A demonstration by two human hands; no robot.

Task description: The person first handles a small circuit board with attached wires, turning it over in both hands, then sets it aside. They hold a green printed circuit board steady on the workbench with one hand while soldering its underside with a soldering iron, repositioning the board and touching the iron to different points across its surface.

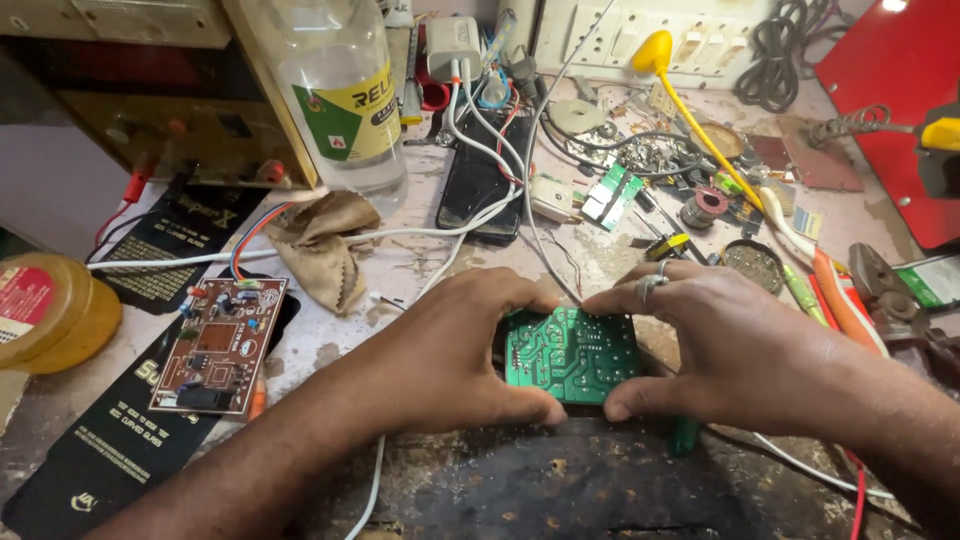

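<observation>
At the centre of the frame, low on a stained workbench (420, 265), a green circuit board (572, 353) lies solder side up, held between both hands; the left hand (445, 360) closes on its left edge, thumb along the lower corner and fingers curled over the top; the right hand (735, 345) closes on the right edge, thumb under the lower corner, forefinger reaching across the top; a ring sits on one right finger; the two forefinger tips nearly meet above the board; the board touches the bench or hovers just over it, which cannot be told.

At the left of the frame, a brown circuit board (220, 345) with mounted components rests on a long black packet (110, 440); a round amber tin (45, 310) stands at the far left edge; a crumpled brown cloth (325, 245) lies above and left of the hands.

In the upper middle, a clear plastic bottle (340, 90) stands upright beside a wooden frame; a dark phone (480, 180) lies face down beside it, white cables crossing it from a white charger (452, 45).

In the upper right, a yellow-handled tool (690, 105) slants across scattered small parts; a white switch panel (655, 35) lines the back wall; a red panel (890, 110) fills the corner; pliers (890, 290) lie at the right edge.
</observation>
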